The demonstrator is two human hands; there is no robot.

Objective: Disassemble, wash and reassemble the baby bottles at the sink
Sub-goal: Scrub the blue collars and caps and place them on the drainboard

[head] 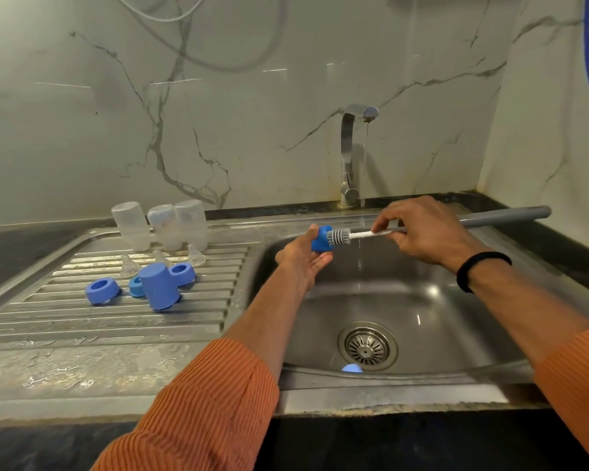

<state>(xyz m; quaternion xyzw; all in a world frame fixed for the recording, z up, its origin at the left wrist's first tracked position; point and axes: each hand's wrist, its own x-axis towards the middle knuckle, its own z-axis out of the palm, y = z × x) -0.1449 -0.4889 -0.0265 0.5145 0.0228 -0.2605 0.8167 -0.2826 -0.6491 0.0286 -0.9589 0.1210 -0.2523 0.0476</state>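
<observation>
Head cam: left hand (301,258) pinched a blue cap (321,239), brush (340,236) half buried inside; right hand (425,229) gripped its handle, hiding the middle; lower-center sink (422,300) rim cut off something blue (352,368).

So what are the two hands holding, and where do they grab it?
The left hand holds a blue cap by its closed end. The right hand holds the bottle brush, its fingers pinching the stem just behind the bristles.

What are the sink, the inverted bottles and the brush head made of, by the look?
Sink: likely stainless steel, brushed, with dull reflections. Bottles: translucent, cloudy; probably plastic, can't rule out glass. Brush head: grey stubby bristles, looks like silicone; uncertain.
</observation>
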